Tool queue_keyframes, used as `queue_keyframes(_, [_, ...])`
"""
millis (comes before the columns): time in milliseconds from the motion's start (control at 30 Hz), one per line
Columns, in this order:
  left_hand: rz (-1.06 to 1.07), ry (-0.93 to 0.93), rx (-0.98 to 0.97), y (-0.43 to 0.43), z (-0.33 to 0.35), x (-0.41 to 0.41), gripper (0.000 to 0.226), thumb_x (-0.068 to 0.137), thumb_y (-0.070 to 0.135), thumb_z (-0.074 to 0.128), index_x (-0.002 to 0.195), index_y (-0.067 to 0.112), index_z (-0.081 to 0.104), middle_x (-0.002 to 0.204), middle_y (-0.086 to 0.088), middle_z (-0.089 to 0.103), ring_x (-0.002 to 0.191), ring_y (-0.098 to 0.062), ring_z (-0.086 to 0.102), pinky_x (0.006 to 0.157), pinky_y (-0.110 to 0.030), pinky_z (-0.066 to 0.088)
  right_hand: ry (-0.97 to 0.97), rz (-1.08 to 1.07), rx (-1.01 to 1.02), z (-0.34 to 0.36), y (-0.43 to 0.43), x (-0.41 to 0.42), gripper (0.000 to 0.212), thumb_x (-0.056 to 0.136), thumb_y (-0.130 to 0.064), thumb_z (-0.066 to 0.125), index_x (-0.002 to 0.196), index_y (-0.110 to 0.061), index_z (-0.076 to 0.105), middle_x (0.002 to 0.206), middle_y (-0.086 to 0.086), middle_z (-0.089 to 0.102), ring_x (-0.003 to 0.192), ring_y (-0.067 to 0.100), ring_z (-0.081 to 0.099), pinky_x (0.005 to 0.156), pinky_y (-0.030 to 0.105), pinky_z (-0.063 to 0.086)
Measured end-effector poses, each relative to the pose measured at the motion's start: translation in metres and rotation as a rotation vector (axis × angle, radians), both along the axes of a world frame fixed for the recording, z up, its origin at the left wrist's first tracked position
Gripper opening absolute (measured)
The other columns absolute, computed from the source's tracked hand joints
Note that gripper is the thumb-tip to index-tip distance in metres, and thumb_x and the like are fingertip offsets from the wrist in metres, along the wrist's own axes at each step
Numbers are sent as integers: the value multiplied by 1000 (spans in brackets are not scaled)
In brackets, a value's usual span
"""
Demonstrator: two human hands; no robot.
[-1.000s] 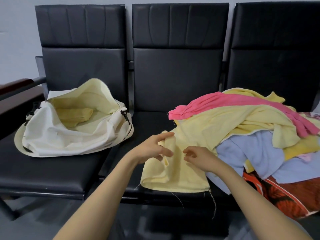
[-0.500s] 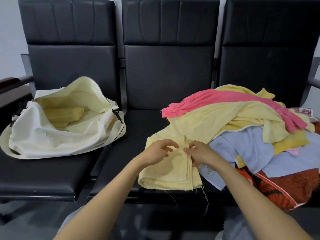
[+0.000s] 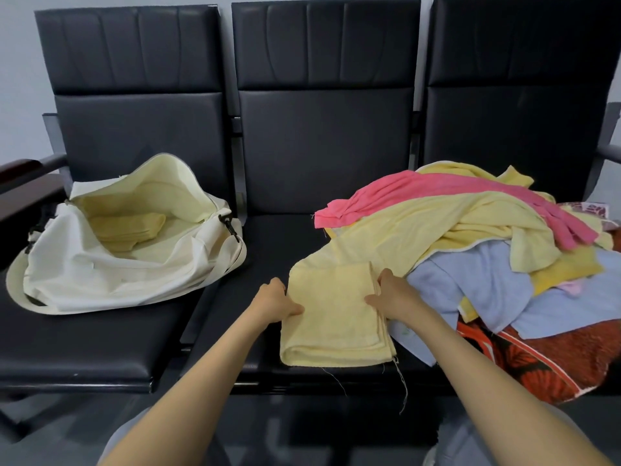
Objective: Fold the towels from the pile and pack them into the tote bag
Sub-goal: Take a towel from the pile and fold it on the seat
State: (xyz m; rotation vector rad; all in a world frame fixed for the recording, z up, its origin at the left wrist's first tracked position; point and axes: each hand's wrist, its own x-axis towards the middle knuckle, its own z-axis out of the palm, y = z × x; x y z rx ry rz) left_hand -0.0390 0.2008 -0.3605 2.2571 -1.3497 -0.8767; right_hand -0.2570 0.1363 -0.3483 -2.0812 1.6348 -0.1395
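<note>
On the left seat [image 3: 84,348] of a row of black padded chairs lies a cream tote bag [image 3: 100,274], tipped on its side with its mouth wide open toward the camera. Packed towels [image 3: 127,227], yellow and folded, sit inside against the pale lining, and a black clip [image 3: 230,223] hangs at the bag's right end. Next along, at the front of the middle seat [image 3: 268,247], the left hand [image 3: 277,299] grips the left edge of a folded towel [image 3: 336,317]: its thumb lies on top of the cloth and its fingers curl down over the edge, their tips hidden. The folded towel, pale yellow, lies flat on the cushion with its rounded fold toward the seat's front edge and loose threads trailing from its near right corner. The right hand [image 3: 391,294] holds the opposite, layered edge in the same way, thumb pressed on top and fingers bent round the side, out of sight. Just behind and to the right, the pile [image 3: 470,237] of unfolded towels spreads from the middle seat across the right one and touches the folded towel's far edge. A pink towel [image 3: 437,193] drapes over its crest, a blue towel [image 3: 487,280] shows lower down, and a red patterned cloth [image 3: 554,358] lies at the bottom, hanging over the seat front.
</note>
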Motion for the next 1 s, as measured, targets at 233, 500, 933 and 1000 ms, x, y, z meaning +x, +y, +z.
queue_keyframes(233, [21,84,49,-4,-9,3,37,77,35,76,95,7,58,94,-2,58,82,-14,53,58,-22,37,25,-39,104,-3,6,6,52,91,-42,59,121,0,49,122,12,58,105,24,56,76,26,42])
queue_keyframes(500, [14,262,8,5,0,3,34,77,29,70,101,6,64,101,-3,63,88,-15,59,69,-24,45,-35,10,135,4,8,13,49,94,-38,53,132,-8,47,132,10,54,121,27,50,102,34,41])
queue_keyframes(933, [-82,735,-545,26,44,16,42,90,3,61,119,33,62,117,-3,65,104,-15,62,91,-29,52,-1003,88,331,36,2,-2,49,92,-19,62,136,-35,47,133,-1,55,117,16,57,94,34,50])
queue_keyframes(1000, [-123,725,-566,28,45,19,56,83,-7,65,119,36,60,118,1,63,103,-10,62,86,-23,52,-966,176,294,37,1,-5,61,80,-7,74,130,-34,53,133,-2,53,121,17,54,100,37,48])
